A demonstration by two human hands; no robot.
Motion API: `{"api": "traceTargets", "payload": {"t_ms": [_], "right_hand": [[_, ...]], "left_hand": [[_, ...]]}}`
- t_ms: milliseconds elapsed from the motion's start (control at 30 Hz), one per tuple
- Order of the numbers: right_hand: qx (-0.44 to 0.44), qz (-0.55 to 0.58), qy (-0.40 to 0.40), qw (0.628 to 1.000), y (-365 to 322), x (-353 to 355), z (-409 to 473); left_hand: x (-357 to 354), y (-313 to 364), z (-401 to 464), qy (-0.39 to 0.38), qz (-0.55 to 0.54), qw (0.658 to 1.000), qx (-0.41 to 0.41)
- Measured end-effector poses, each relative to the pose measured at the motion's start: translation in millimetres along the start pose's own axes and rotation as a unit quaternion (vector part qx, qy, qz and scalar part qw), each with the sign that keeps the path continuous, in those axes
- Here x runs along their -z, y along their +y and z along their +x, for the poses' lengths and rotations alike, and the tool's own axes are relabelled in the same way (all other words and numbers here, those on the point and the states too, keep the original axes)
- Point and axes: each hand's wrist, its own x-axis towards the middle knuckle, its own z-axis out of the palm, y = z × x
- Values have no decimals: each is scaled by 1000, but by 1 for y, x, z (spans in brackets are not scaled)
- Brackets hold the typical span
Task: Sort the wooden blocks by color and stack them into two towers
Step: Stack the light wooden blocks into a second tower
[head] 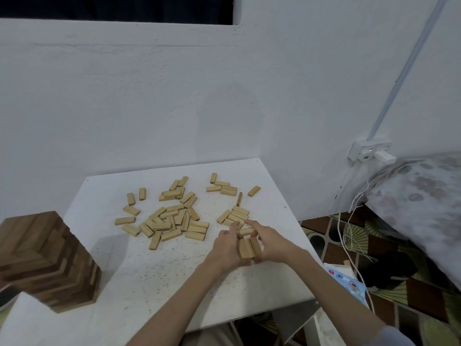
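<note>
A tall tower of dark brown blocks (47, 260) stands at the near left of the white table (159, 278). Many light wooden blocks (172, 218) lie scattered across the table's far half. Near the right edge, a short row of light blocks (248, 247) stands side by side between my two hands. My left hand (228, 245) presses against the row's left side, and my right hand (270, 242) presses against its right side with the forefinger stretched out. One more light block (245, 231) lies crosswise just behind the row.
A white wall rises right behind the table. To the right, on a patterned floor mat (349, 236), lie white cables (349, 221), a small printed box (349, 283) and a flowered pillow (424, 193). A wall socket (369, 149) sits above them.
</note>
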Motion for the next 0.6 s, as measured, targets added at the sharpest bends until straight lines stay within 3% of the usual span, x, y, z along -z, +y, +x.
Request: {"api": "traceTargets", "payload": {"t_ms": [600], "right_hand": [[-5,-19,1,1000,10,-3,8]], "left_hand": [[-7,-6,7,2,15,1000,5]]}}
